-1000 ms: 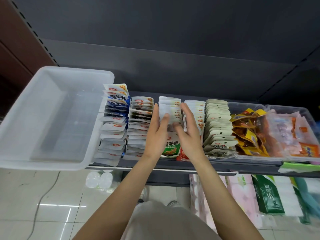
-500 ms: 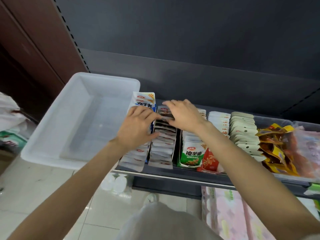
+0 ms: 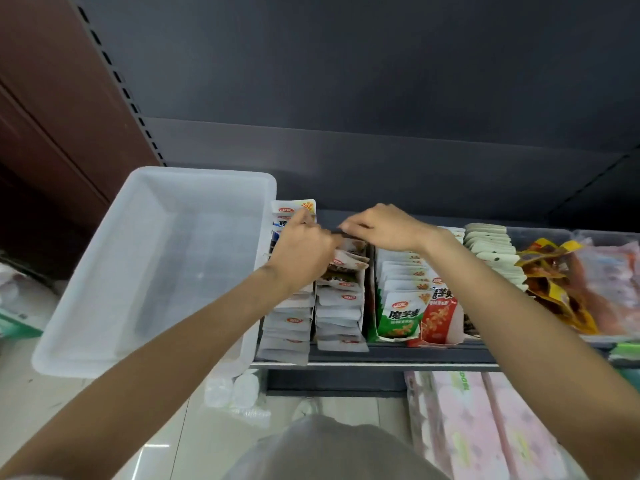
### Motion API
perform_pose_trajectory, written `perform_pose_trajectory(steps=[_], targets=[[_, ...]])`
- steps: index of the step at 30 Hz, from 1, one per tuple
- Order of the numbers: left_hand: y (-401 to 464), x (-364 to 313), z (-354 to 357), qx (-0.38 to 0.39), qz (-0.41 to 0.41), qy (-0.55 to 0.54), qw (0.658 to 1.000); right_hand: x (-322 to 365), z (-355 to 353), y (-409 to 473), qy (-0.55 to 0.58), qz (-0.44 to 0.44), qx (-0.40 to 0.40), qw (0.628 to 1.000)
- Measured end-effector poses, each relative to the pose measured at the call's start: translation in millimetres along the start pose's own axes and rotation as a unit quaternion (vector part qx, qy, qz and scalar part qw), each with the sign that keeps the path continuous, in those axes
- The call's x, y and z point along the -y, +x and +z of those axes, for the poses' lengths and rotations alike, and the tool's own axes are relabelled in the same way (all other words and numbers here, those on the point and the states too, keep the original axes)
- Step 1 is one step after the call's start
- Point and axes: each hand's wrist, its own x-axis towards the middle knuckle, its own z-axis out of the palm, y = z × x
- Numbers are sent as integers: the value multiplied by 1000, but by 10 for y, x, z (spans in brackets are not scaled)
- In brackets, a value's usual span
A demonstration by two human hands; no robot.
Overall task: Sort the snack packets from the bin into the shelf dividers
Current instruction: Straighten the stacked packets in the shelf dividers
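The translucent white bin (image 3: 104, 344) stands on the left end of the shelf, and no packets show inside it. Rows of snack packets fill the dividers to its right: a blue-and-white row (image 3: 291, 320), a brown-and-white row (image 3: 341, 306), a green row (image 3: 398, 317), a red row (image 3: 441, 317) and a pale green row (image 3: 491, 251). My left hand (image 3: 304, 254) and my right hand (image 3: 384, 226) meet over the back of the brown-and-white row. Their fingertips pinch a dark packet (image 3: 336, 232) between them.
Yellow packets (image 3: 554, 271) and pink packets (image 3: 613, 271) lie in clear trays at the right end of the shelf. The dark shelf back rises behind the rows. Pink tissue packs (image 3: 485, 427) sit on the level below, and a tiled floor lies under the bin.
Both hands moved left from the middle rows to the brown-and-white row, then back along it to its rear. The view has shifted left and closer.
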Motion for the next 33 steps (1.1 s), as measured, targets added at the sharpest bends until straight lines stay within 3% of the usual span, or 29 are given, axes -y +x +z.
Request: perform_pose_trajectory(steps=[2,4,6,10,14,17,28,33], targets=[[68,18,-103,7,-29,-39,999,21,-23,-82,38,19,46,998],[106,10,-71,19,-67,-71,995,56,-11,-122,-31,1,58,998],[64,9,-48,-16,-61,-98,993,67,19,-119,-95,-22,28,995],[-164,11,7,-133,66,-103,984,57,48,-58,-86,-42,-8,995],[-301,-32,26,-65,154,-37,985,14,63,0,-98,-41,-6,994],[-267,-92,42,-13,149,6,989,11,34,-7,-92,-42,-8,995],[-104,-233,61,18,48,52,997,21,22,-64,-95,-59,3,994],[-13,-194,-50,19,-33,-42,998,22,-2,-136,-75,-55,85,992]])
